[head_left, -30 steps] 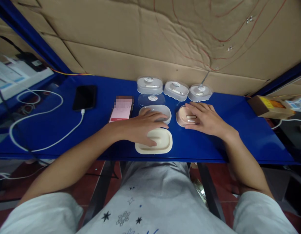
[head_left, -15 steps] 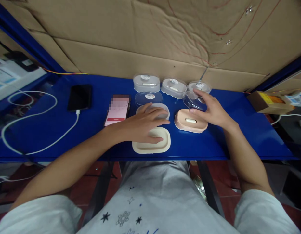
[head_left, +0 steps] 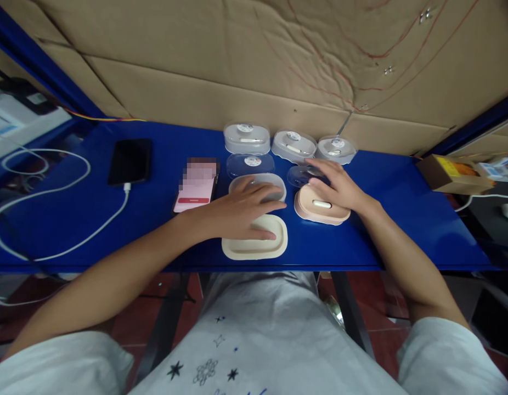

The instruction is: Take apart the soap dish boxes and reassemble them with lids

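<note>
My left hand (head_left: 246, 211) lies with fingers spread over a translucent white oval box (head_left: 281, 189) and a cream oval lid (head_left: 233, 248) in front of it. Its thumb rests above the cream lid's recessed middle. On the right, my right hand (head_left: 340, 186) has its thumb and fingers at a clear plastic oval cover (head_left: 297, 176), partly hidden beneath them. Just below that hand sits a peach oval box (head_left: 320, 211) with a pale handle on its top. Another clear cover (head_left: 241, 164), bearing a round sticker, lies behind the white box.
Lidded oval boxes stand along the cardboard back wall: a left one (head_left: 246, 144), a middle one (head_left: 293, 151) and a right one (head_left: 338, 151). Left of my hand is a pink-screened phone (head_left: 194, 192). Further left, a black phone (head_left: 130, 162) has a white cable (head_left: 83, 244) plugged in.
My right hand has shifted left and the clear cover has moved left with it, behind the peach box. My left hand stays nearly in place.
</note>
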{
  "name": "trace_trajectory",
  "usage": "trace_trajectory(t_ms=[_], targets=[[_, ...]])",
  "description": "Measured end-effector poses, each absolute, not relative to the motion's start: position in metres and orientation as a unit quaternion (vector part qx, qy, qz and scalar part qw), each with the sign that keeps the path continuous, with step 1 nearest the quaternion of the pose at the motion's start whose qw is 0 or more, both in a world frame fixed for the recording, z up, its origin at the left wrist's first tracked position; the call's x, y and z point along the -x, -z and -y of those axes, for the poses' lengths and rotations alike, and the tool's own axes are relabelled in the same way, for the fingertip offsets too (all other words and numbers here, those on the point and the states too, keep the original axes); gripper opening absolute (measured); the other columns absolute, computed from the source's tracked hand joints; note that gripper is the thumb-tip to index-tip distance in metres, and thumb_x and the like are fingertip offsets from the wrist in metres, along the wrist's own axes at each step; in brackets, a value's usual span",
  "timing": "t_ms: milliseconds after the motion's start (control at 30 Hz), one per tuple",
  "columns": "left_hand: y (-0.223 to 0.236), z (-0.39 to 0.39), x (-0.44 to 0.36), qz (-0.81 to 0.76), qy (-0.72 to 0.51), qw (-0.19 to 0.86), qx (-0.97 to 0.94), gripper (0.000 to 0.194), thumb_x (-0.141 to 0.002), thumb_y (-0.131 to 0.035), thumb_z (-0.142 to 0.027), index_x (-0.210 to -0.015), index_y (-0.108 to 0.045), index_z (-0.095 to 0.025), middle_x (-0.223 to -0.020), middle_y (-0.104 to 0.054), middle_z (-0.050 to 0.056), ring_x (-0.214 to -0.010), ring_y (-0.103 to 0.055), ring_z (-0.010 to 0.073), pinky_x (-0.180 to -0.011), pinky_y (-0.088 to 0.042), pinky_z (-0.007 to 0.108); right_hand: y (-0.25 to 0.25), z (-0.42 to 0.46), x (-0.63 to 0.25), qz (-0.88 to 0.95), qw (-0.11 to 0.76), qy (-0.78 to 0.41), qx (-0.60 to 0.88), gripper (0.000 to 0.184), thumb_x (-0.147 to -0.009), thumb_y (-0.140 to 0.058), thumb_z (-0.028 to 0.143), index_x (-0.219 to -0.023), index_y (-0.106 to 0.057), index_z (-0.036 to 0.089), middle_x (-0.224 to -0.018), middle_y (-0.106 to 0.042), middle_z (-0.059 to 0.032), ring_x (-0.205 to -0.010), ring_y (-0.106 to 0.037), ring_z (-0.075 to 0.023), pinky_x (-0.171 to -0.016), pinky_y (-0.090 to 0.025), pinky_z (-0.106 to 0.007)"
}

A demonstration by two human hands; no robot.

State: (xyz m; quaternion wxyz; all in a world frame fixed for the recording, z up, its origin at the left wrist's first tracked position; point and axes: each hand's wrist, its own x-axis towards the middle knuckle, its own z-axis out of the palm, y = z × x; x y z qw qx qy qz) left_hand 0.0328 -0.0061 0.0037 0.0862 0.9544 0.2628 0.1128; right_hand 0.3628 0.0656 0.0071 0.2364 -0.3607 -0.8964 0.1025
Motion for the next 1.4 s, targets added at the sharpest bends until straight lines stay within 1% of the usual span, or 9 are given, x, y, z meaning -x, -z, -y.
trace_trajectory(t_ms=[200,367,500,700,933,1033,1200,1300,1400], targets=[[-0.002,0.006,-0.033,-0.264,-0.107,0.076,-0.956,0.072,-0.097,-0.082,-0.051,-0.158,-0.058,-0.022,-0.161,-0.056,0.023,-0.156,-0.048,0.0420,-0.133,-0.020,0.068,-0.012,-0.063,-0.376,0.887,0.230,-0.014,0.401,0.041,-0.103,-0.062,0.057,-0.125,-0.075,0.026,-0.133,-0.077,-0.0138,-0.128,-0.070,-0.0389,-0.112,-0.049,-0.059],[-0.002,0.005,-0.034,-0.267,-0.114,0.078,-0.954,0.070,-0.097,-0.082,-0.051,-0.157,-0.058,-0.025,-0.162,-0.056,0.021,-0.154,-0.050,0.0405,-0.133,-0.023,0.065,-0.008,-0.063,-0.375,0.898,0.199,-0.053,0.389,0.043,-0.112,-0.047,0.047,-0.147,-0.067,0.031,-0.150,-0.073,-0.0086,-0.144,-0.065,-0.0354,-0.118,-0.045,-0.061],[0.000,0.004,-0.033,-0.267,-0.114,0.081,-0.953,0.071,-0.097,-0.080,-0.052,-0.159,-0.055,-0.027,-0.163,-0.056,0.020,-0.155,-0.049,0.0401,-0.133,-0.021,0.064,-0.001,-0.066,-0.372,0.901,0.190,-0.052,0.387,0.048,-0.115,-0.039,0.044,-0.152,-0.066,0.031,-0.154,-0.071,-0.0088,-0.149,-0.062,-0.0336,-0.121,-0.046,-0.064],[0.001,0.003,-0.031,-0.278,-0.090,0.076,-0.953,0.072,-0.099,-0.079,-0.052,-0.160,-0.053,-0.024,-0.167,-0.051,0.021,-0.155,-0.048,0.0413,-0.131,-0.023,0.064,0.005,-0.069,-0.372,0.903,0.201,-0.120,0.359,0.057,-0.116,-0.039,0.053,-0.159,-0.062,0.024,-0.163,-0.063,-0.0113,-0.158,-0.053,-0.0311,-0.131,-0.044,-0.058],[0.001,0.003,-0.032,-0.276,-0.102,0.078,-0.953,0.072,-0.097,-0.080,-0.052,-0.159,-0.055,-0.026,-0.168,-0.051,0.020,-0.154,-0.050,0.0418,-0.131,-0.025,0.062,0.011,-0.076,-0.371,0.877,0.201,-0.176,0.399,0.067,-0.113,-0.037,0.070,-0.162,-0.059,0.030,-0.170,-0.055,-0.0075,-0.165,-0.041,-0.0318,-0.138,-0.032,-0.061],[0.001,0.002,-0.032,-0.273,-0.104,0.079,-0.953,0.072,-0.097,-0.080,-0.050,-0.159,-0.055,-0.024,-0.167,-0.052,0.020,-0.154,-0.049,0.0424,-0.131,-0.026,0.062,0.013,-0.082,-0.372,0.864,0.230,-0.197,0.402,0.070,-0.111,-0.034,0.074,-0.159,-0.061,0.030,-0.169,-0.056,-0.0076,-0.165,-0.042,-0.0309,-0.137,-0.033,-0.059],[0.000,0.004,-0.032,-0.272,-0.102,0.079,-0.953,0.073,-0.098,-0.080,-0.049,-0.160,-0.055,-0.021,-0.167,-0.051,0.021,-0.155,-0.049,0.0429,-0.131,-0.025,0.065,0.017,-0.102,-0.395,0.825,0.320,-0.050,0.462,0.066,-0.112,-0.034,0.068,-0.149,-0.069,0.025,-0.163,-0.062,-0.0148,-0.156,-0.054,-0.0354,-0.132,-0.039,-0.060],[0.000,0.004,-0.033,-0.276,-0.091,0.067,-0.954,0.072,-0.099,-0.079,-0.051,-0.160,-0.054,-0.022,-0.168,-0.050,0.021,-0.155,-0.049,0.0407,-0.132,-0.024,0.063,0.023,-0.114,-0.412,0.819,0.277,0.004,0.503,0.073,-0.109,-0.035,0.072,-0.154,-0.065,0.023,-0.165,-0.058,-0.0194,-0.157,-0.051,-0.0412,-0.130,-0.038,-0.066],[0.000,0.003,-0.032,-0.276,-0.097,0.064,-0.954,0.070,-0.100,-0.076,-0.054,-0.159,-0.054,-0.025,-0.168,-0.051,0.019,-0.155,-0.049,0.0394,-0.133,-0.024,0.061,0.029,-0.118,-0.418,0.827,0.251,-0.025,0.502,0.076,-0.109,-0.033,0.073,-0.164,-0.055,0.025,-0.173,-0.050,-0.0174,-0.163,-0.043,-0.0402,-0.134,-0.032,-0.067]])
